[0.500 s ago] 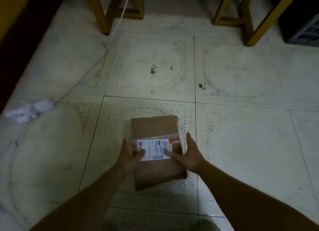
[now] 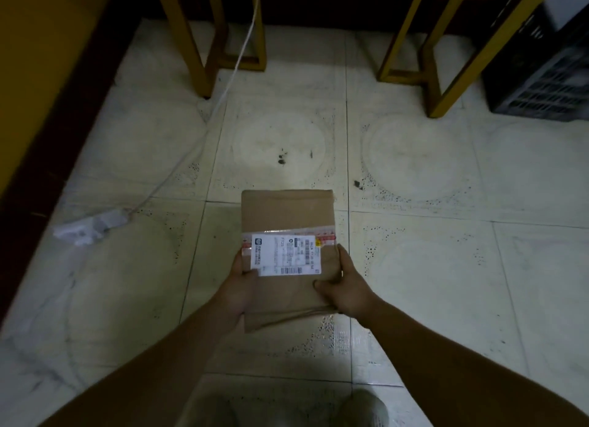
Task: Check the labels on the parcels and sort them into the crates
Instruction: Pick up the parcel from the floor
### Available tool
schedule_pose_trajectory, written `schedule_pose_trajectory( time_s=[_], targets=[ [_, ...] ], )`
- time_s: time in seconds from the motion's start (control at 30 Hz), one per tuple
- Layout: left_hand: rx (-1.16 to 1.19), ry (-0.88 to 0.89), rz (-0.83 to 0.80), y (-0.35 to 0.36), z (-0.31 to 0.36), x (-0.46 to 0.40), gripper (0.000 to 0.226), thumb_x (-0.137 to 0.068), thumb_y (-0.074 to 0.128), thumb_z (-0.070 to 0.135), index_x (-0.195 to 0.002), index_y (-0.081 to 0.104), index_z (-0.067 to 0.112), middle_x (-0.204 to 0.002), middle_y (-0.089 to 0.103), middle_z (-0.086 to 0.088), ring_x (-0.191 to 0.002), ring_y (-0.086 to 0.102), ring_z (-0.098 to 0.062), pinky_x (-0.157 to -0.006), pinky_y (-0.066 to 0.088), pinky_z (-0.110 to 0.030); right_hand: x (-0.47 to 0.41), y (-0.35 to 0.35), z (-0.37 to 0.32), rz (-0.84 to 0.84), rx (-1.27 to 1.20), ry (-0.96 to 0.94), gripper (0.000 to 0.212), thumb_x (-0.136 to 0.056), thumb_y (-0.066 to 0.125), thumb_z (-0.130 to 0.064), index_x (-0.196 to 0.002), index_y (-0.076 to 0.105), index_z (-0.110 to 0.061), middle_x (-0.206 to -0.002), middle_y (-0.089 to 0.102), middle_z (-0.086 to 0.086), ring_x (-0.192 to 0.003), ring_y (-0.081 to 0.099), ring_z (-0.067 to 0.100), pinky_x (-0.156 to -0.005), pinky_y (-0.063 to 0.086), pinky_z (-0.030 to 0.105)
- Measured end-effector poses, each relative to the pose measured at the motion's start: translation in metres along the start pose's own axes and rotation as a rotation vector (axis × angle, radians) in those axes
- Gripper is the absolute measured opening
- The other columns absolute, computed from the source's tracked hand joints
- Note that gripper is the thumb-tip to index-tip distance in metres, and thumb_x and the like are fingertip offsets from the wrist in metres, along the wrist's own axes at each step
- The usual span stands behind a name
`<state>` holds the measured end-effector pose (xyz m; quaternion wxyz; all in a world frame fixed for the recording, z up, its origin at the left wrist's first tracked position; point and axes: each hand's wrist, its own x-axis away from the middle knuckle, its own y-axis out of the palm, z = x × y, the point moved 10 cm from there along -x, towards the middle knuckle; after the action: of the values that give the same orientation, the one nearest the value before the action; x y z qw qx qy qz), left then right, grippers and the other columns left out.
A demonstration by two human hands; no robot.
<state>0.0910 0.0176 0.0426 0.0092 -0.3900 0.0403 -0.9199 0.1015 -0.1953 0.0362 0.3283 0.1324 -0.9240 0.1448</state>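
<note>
Underfoot, the pale tiled floor (image 2: 414, 267) fills most of the view, its tiles printed with faint circles and dark speckled borders. Along the left runs a yellow wall (image 2: 41, 60) with a dark skirting strip at its base. At the top stand two sets of yellow wooden furniture legs (image 2: 204, 44), one left of centre and one to the right, both resting on the tiles. A black slatted crate (image 2: 538, 76) sits on the floor at the upper right, just beside the right-hand legs, partly cut off by the frame edge.

Held above the floor in the middle of the view is a brown cardboard parcel (image 2: 287, 213), its top face turned up to the camera. The left hand (image 2: 242, 286) grips its left edge, thumb curled onto the top face at the lower corner of the label. The right hand (image 2: 347, 286) grips the right edge near the parcel's near corner, thumb pressed across the top face and fingers wrapped along the side.

A white cable (image 2: 236, 63) trails from between the left legs down across the tiles to a crumpled white wad (image 2: 86, 229) near the skirting. On the parcel, a white shipping label (image 2: 285, 254) with a barcode lies over a strip of red-printed tape (image 2: 325, 235); its text is too small to read.
</note>
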Motion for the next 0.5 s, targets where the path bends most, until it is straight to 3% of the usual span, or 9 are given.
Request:
schedule_pose_trajectory(
  time_s=[0.13, 0.33, 0.5],
  targets=[
    [0.006, 0.100, -0.031, -0.020, 0.120, 0.076, 0.054, -0.100, 0.045, 0.011, -0.144, 0.034, 0.039, -0.136, 0.056, 0.008, -0.119, 0.057, -0.018, -0.100, 0.048, -0.049, 0.061, -0.034, -0.120, 0.065, 0.026, -0.049, 0.099, -0.086, 0.071, -0.017, -0.154, 0.001, -0.036, -0.144, 0.045, 0.002, -0.121, 0.053, 0.026, -0.097, 0.051, 0.045],
    [-0.051, 0.294, -0.080, -0.046, 0.300, 0.199, 0.058, -0.099, 0.052, 0.016, -0.144, 0.032, 0.045, -0.134, 0.056, 0.014, -0.120, 0.057, -0.014, -0.096, 0.052, -0.046, 0.161, -0.079, -0.307, 0.115, 0.033, -0.192, 0.095, -0.087, 0.068, -0.019, -0.153, 0.002, -0.040, -0.139, 0.047, -0.004, -0.117, 0.054, 0.023, -0.091, 0.054, 0.043],
    [-0.079, 0.453, -0.068, -0.068, 0.432, 0.291, 0.065, -0.095, 0.051, 0.002, -0.144, 0.031, 0.041, -0.127, 0.060, 0.013, -0.111, 0.061, -0.009, -0.091, 0.053, -0.030, 0.242, -0.111, -0.445, 0.187, 0.008, -0.347, 0.092, -0.086, 0.067, -0.018, -0.153, 0.007, -0.040, -0.135, 0.052, -0.007, -0.115, 0.055, 0.018, -0.097, 0.051, 0.041]
  ],
)
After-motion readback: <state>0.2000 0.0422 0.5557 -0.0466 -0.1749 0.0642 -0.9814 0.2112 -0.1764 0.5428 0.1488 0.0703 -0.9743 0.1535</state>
